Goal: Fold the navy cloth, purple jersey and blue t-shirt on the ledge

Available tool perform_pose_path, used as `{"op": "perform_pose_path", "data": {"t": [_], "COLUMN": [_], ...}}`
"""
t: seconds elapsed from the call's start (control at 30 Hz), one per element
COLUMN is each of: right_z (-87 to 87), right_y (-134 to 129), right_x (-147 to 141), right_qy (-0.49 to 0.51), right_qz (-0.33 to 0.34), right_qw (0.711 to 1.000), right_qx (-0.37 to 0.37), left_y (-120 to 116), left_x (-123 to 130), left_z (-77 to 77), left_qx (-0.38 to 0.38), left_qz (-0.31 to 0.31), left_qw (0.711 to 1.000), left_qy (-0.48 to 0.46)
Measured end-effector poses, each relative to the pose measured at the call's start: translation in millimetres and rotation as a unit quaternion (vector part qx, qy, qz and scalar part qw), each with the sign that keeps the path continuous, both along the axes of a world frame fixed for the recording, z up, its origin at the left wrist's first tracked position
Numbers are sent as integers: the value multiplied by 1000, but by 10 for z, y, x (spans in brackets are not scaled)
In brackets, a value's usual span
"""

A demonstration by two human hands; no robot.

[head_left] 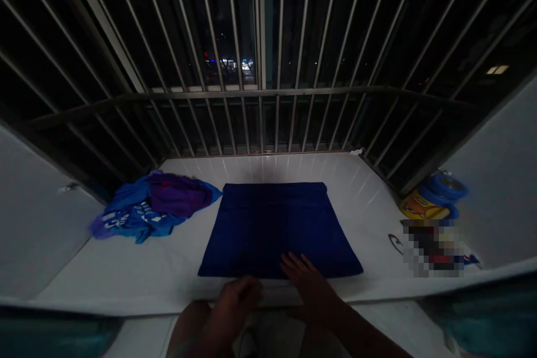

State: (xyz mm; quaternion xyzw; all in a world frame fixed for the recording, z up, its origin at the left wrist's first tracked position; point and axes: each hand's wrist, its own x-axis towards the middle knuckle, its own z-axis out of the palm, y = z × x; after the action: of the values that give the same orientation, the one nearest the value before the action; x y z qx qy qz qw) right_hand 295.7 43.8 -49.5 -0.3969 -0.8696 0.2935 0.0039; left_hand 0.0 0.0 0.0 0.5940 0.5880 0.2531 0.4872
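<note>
A dark blue cloth (268, 229) lies spread flat in a rectangle on the white ledge (176, 260), its front border close to the ledge's front edge. On that front border, right of the middle, rests my right hand (305, 279), with fingers stretched out and palm down. My left hand (240, 301) hovers just in front of the same border, fingers loosely curled; I see nothing in it. It is dark and a little blurred. Left of the cloth sits a crumpled pile of clothes (142, 210), blue and purple with white print, one corner reaching the cloth's back left corner.
Metal bars (268, 90) close off the back above the ledge, with dark windows behind. On the right stands a blue and yellow container (430, 198); before it lies a pixelated item (434, 249). White side walls (503, 190) bound the ledge.
</note>
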Motion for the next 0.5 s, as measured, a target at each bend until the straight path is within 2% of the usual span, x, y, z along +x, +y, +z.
{"op": "perform_pose_path", "data": {"t": [0.1,0.17,0.23,0.3,0.37,0.43,0.5], "right_z": [-37,1,99,223,324,375,379], "right_y": [-83,41,316,678,1042,1339,1542], "right_x": [79,170,294,435,564,658,711], "right_qy": [37,41,24,-9,-69,-144,-203], "right_qz": [-15,-92,-214,-326,-401,-437,-438], "right_qw": [999,991,964,922,886,863,854], "right_qx": [33,85,155,210,224,208,191], "left_y": [313,661,1083,1518,1911,2228,2460], "left_x": [-257,-374,-460,-540,-635,-744,-846], "left_z": [-23,-49,-52,-36,-24,-34,-69], "left_qx": [-13,-38,-62,-69,-63,-57,-49], "left_qz": [97,164,236,298,336,345,339], "left_qw": [992,977,958,943,937,937,939], "left_qy": [-77,-131,-153,-129,-78,-22,38]}}
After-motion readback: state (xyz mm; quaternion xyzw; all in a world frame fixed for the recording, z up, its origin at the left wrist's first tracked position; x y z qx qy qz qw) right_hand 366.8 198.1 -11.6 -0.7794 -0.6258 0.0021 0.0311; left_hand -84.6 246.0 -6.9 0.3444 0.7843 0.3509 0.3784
